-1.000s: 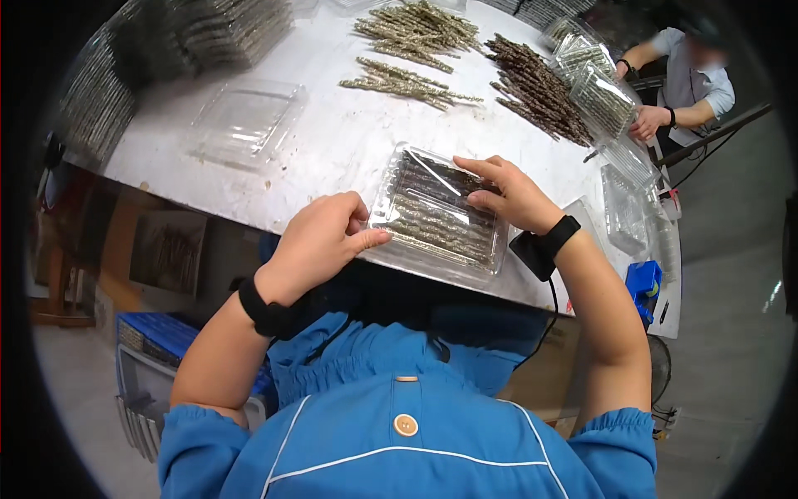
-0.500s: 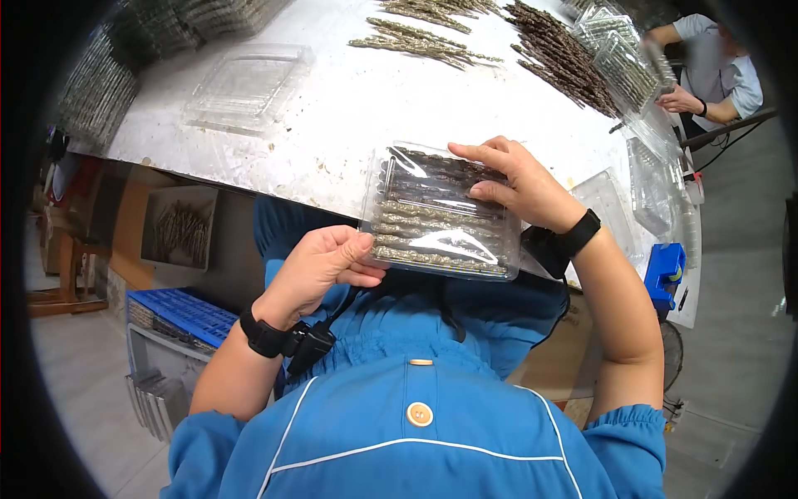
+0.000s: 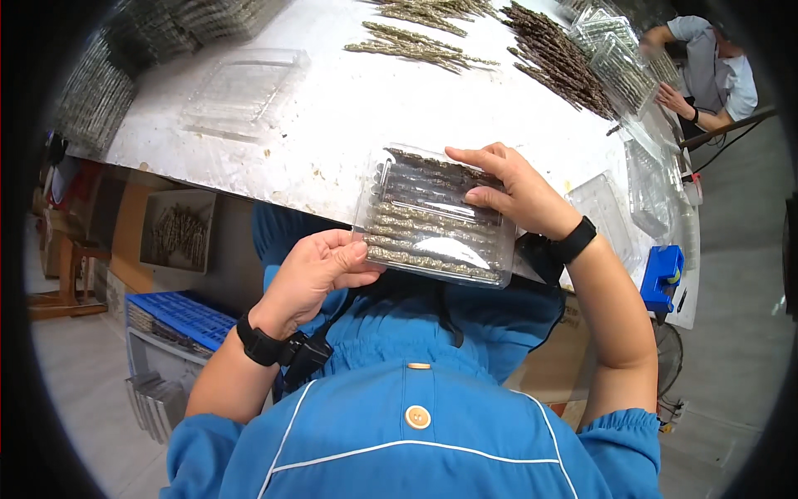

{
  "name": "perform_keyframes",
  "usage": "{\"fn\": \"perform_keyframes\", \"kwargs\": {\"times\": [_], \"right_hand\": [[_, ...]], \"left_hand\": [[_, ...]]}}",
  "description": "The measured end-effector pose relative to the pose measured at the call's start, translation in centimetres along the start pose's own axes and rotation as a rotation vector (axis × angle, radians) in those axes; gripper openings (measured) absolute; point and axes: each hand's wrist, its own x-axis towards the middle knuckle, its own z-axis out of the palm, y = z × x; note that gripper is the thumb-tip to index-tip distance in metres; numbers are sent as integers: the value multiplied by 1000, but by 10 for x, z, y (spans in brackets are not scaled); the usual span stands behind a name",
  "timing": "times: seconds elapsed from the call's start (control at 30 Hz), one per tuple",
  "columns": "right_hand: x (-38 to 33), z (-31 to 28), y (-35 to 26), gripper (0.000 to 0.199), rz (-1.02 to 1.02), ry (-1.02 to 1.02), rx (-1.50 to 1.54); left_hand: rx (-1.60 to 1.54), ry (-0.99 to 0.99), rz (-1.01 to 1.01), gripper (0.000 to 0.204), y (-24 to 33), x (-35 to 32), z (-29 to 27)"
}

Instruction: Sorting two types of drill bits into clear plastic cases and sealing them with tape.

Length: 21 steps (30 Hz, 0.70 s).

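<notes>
A transparent plastic box (image 3: 432, 218) lies tilted over the table's front edge. Inside it are rows of knobbly, twisted sticks, dark brown at the far side and pale golden at the near side. My left hand (image 3: 326, 259) is closed on the box's near left corner, thumb on top. At the far right, my right hand (image 3: 524, 190) grips the box's edge, with its thumb and index finger stretched over the lid; its other fingers are partly hidden.
An open transparent tray (image 3: 245, 87) lies on the white table (image 3: 332, 108). Loose pale sticks (image 3: 416, 46) and dark sticks (image 3: 557, 62) are behind. Filled boxes (image 3: 623, 71) stand near a co-worker (image 3: 715, 71). A blue tape dispenser (image 3: 662, 279) sits right.
The box and both hands have shifted very slightly left in the picture, with the grip unchanged. At the far right, the co-worker's hand and the filled box by it have moved a little.
</notes>
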Motion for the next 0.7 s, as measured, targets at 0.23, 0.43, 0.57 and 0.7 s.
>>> {"fn": "perform_keyframes", "kwargs": {"times": [0.23, 0.43, 0.57, 0.7], "right_hand": [[-10, 16, -22, 61, 203, -6, 139], [-7, 24, -47, 56, 313, -23, 159], [-13, 21, -50, 52, 387, -71, 279], [-26, 7, -47, 42, 541, -142, 850]], "left_hand": [[-130, 47, 35, 43, -3, -8, -18], [-420, -15, 84, 43, -25, -7, 19], [-313, -9, 66, 47, -15, -8, 13], [-203, -95, 11, 37, 7, -13, 11]]}}
